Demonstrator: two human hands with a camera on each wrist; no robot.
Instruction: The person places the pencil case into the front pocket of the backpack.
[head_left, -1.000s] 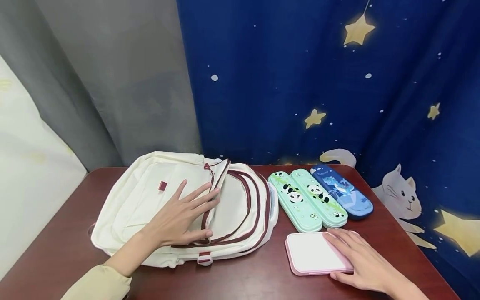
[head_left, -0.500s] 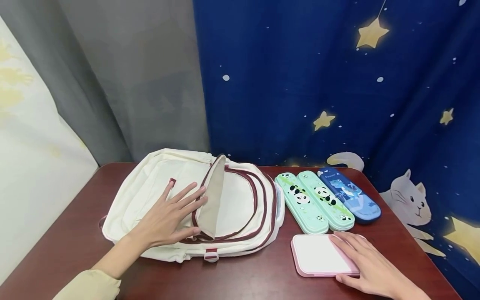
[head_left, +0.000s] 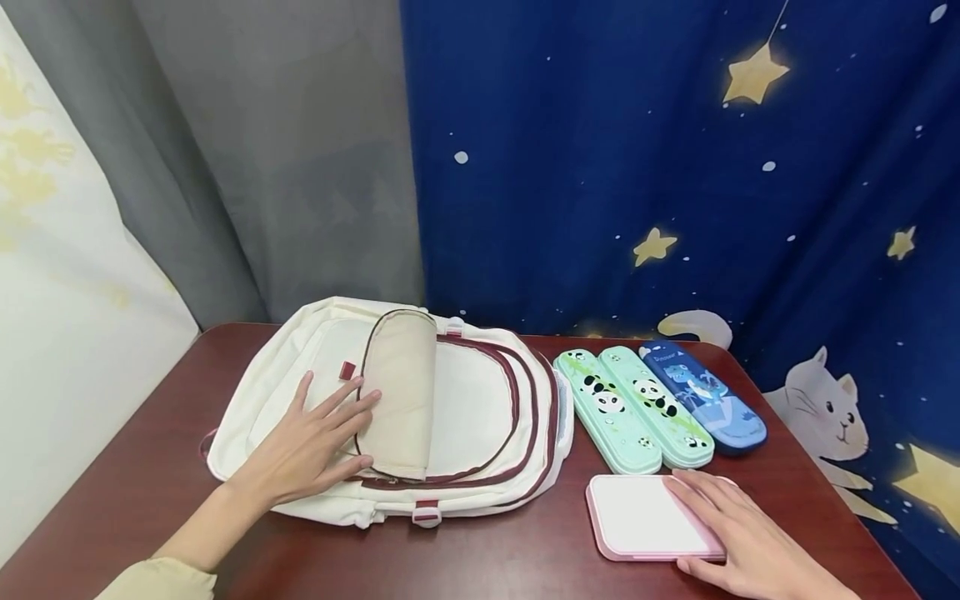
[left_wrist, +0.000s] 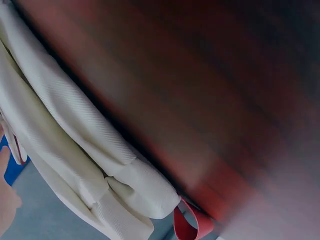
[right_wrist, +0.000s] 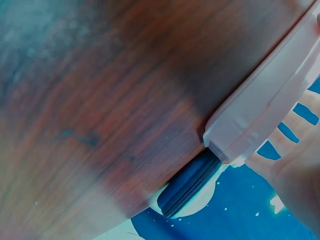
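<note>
The cream backpack (head_left: pixel 476 387) lies flat on the left of the surface (head_left: pixel 495 562), its front flap (head_left: pixel 401 404) folded over to the left with the pale lining facing up. The left hand (head_left: pixel 300 446), released and spread, touches the flap's curved edge with its fingertips and grasps nothing. To the right, the right hand (head_left: pixel 742 533) rests with extended fingers over the right end of the pink-rimmed case (head_left: pixel 641 518), its thumb beside the near edge; it is not clenched. Just beyond that case lie the left panda case (head_left: pixel 609 412), the right panda case (head_left: pixel 660 408) and the dinosaur case (head_left: pixel 705 398), side by side. The step in hand seems to be laying the flap back, and it is best done by pressing flat near the fold as well as at the edge, since the stiff-looking cloth might spring up. The pink-rimmed case would need thumb and fingers down its opposite sides for a firm hold, lowered carefully so the far fingertips don't nudge the panda cases.
</note>
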